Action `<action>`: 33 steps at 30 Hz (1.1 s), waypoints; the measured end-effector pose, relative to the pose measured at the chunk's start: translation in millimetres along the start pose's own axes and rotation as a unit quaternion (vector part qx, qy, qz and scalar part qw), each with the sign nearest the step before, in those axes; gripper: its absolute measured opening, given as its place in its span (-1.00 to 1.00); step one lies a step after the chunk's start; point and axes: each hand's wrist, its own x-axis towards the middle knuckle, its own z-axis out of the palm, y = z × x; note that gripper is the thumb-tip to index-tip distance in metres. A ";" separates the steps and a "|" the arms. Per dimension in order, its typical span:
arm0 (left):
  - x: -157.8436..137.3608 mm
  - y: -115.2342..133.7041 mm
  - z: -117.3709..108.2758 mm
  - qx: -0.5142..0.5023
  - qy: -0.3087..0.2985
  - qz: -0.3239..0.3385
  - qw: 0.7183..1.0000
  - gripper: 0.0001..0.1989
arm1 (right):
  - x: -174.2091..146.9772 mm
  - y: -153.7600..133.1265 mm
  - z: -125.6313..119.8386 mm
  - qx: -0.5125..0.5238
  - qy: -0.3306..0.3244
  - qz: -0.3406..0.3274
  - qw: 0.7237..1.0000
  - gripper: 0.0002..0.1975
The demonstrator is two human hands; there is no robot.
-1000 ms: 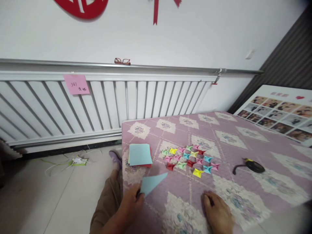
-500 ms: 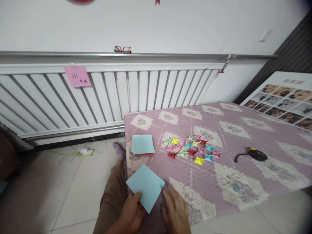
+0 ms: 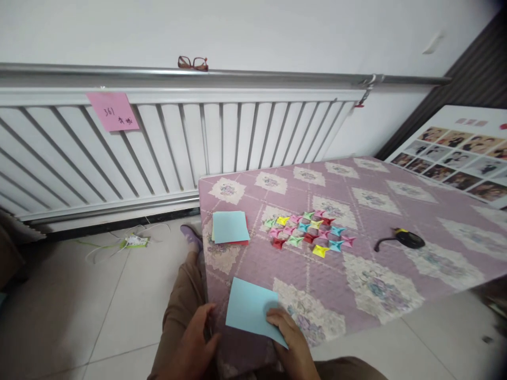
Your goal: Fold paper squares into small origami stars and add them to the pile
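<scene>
One square light-blue paper sheet [image 3: 250, 307], now gripped by the right hand's [image 3: 293, 342] curled fingers; left hand [image 3: 199, 339] half-open, having released it.

L hand [image 3: 198, 335] blurred, photo bd. [image 3: 460, 153] cut R

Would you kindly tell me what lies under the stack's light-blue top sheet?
Red paper shows at its right and near edges, a pale sliver at left; anything fully covered is hidden.
</scene>
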 end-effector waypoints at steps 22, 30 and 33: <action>41.5 27.6 6.5 0.250 -0.107 0.088 0.958 -0.86 | -5.5 -8.7 3.7 -0.062 0.046 0.084 0.993 -0.77; 47.4 43.0 5.3 0.331 -0.100 0.015 0.938 -0.77 | -7.5 -0.7 29.0 -0.096 0.147 0.214 0.961 -0.50; 51.6 44.9 5.2 0.342 -0.103 0.001 0.934 -0.75 | -3.8 0.8 30.9 -0.113 0.148 0.224 0.957 -0.45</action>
